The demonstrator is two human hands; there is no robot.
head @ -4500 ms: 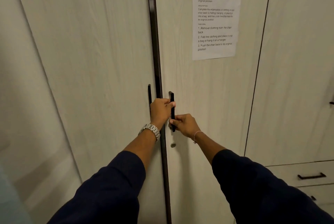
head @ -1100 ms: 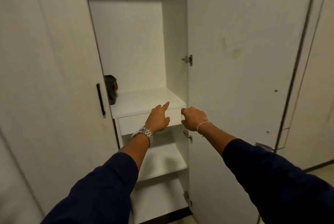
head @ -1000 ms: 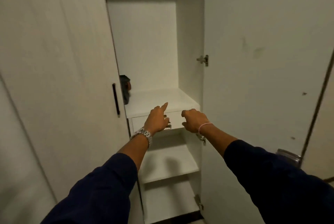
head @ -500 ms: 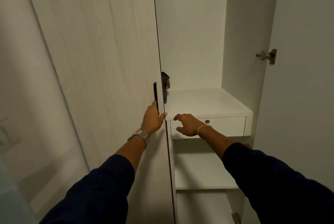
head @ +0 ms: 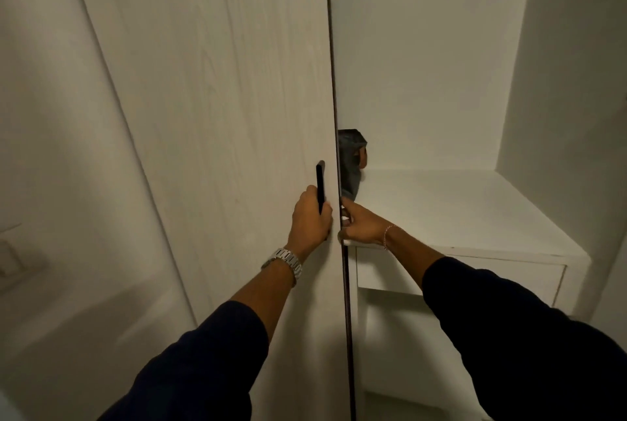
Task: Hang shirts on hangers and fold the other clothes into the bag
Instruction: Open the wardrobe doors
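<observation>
- The left hand is wrapping its fingers round the lower part of the black door handle on the closed left wardrobe door.
- The right hand is curling its fingers round the inner edge of that same door, just beside the left hand, with its wrist lying over the front corner of the white shelf.
- A dark bundle, possibly clothing, is sitting at the back left of that shelf, half hidden behind the door edge; I cannot tell what it is.
- A shallow drawer is sitting directly under the shelf, closed.
- A metal watch is showing on the left wrist and a thin bracelet on the right; both arms are wearing dark sleeves.
</observation>
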